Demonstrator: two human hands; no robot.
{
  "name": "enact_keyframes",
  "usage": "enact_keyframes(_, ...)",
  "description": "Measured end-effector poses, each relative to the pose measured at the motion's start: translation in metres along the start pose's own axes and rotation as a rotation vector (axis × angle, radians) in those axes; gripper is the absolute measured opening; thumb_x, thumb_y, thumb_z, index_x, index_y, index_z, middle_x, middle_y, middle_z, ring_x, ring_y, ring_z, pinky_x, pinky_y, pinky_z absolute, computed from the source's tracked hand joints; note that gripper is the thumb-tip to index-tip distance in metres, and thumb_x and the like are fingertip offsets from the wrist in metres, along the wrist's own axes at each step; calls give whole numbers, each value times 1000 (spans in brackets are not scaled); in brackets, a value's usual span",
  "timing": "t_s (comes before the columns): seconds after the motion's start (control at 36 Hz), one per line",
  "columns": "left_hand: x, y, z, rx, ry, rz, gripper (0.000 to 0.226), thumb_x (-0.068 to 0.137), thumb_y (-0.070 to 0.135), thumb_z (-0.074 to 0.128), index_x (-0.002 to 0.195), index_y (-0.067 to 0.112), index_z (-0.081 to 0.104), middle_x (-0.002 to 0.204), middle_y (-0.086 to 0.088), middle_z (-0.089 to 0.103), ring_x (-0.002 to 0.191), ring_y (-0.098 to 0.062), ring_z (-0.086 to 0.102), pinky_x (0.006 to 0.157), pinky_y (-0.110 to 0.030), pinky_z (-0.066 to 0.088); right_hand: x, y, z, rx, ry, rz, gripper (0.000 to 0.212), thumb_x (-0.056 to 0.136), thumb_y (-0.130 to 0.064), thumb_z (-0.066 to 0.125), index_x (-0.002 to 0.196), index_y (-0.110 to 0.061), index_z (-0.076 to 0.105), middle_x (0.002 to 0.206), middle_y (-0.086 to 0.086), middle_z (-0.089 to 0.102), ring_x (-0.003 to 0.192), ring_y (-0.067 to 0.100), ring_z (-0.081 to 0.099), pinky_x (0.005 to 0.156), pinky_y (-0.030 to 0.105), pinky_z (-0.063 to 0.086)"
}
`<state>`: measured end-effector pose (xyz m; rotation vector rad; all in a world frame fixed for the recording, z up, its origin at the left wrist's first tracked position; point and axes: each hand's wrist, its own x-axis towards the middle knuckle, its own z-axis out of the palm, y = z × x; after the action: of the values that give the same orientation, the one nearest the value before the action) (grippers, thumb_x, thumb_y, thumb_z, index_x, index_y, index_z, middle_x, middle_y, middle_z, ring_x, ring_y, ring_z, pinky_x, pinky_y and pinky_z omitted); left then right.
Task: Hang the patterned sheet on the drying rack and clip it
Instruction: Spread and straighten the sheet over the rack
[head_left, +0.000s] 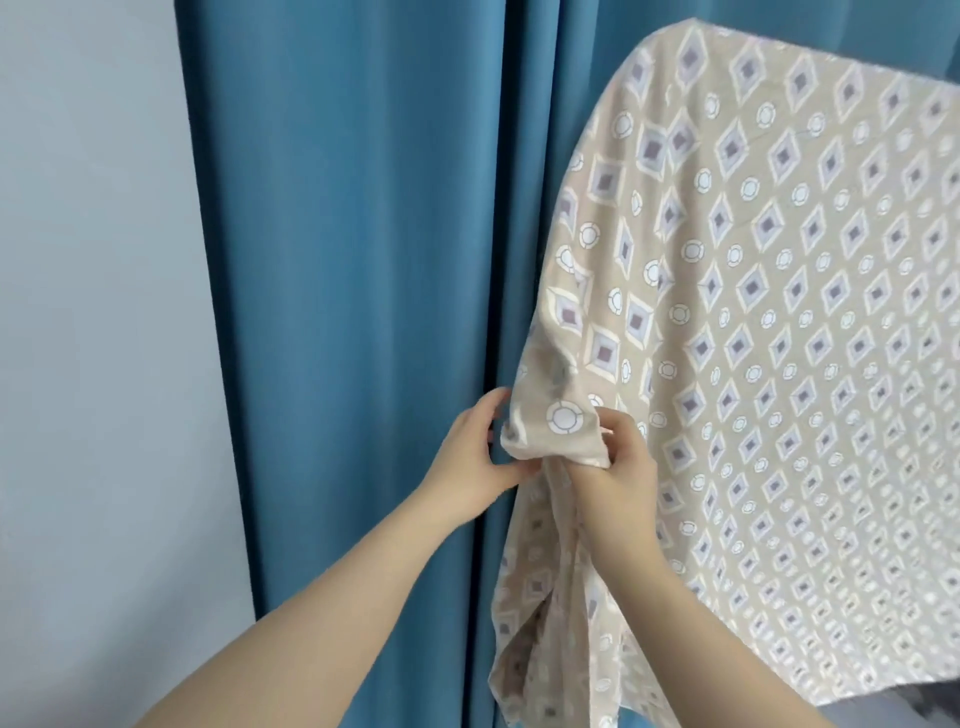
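The sheet (779, 322) hangs at the right of the picture. My left hand (475, 457) and right hand (615, 478) both pinch its bunched edge. I think I must pull it flat next, then clip it.

Both bare forearms reach up; the left hand (475, 460) and right hand (621, 480) grip the bunched edge of the patterned sheet (779, 312).

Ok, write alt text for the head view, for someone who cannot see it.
The left hand and right hand grip the bunched left edge of the patterned sheet, which hangs draped from above. A blue curtain hangs behind it, beside a pale wall.
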<state>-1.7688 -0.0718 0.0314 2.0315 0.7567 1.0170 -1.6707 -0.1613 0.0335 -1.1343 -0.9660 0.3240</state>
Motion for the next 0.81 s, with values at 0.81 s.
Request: enact_keyframes(0.81,3,118,-65,-129,465,229,24,86,6,48,72,24,52,67,-14,54,60,-20,45,53,-31,43,14,-47,-10,-465,35,-240,50,75,-26,63,121,-32,44,95,-17,50,84,9,55,73,35,49)
